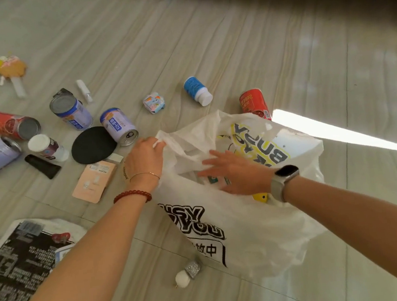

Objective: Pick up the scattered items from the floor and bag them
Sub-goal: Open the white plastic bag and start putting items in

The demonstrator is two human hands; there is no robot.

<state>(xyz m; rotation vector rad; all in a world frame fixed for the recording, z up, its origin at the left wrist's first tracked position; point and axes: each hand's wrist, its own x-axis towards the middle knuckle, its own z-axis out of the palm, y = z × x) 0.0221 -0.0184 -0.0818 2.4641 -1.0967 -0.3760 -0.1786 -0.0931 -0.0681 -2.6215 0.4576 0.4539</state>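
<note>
A white plastic bag (pixel 250 230) with black and yellow print lies open on the floor in the middle. My left hand (pixel 144 158) pinches the bag's left rim. My right hand (pixel 234 171) hovers over the bag's mouth with fingers spread and nothing in it. Inside the bag a yellow item (pixel 261 196) and a small packet show. Left of the bag lie a purple can (pixel 119 126), another purple can (pixel 72 112), a red can (pixel 10 124), a black disc (pixel 91 145) and a peach sachet (pixel 94 181).
Beyond the bag lie a blue bottle with a white cap (pixel 197 91), a small pastel tin (pixel 153 102) and a second red can (pixel 254 104). A white pompom trinket (pixel 187 274) lies near me. A black-and-white printed bag (pixel 20 262) fills the lower left.
</note>
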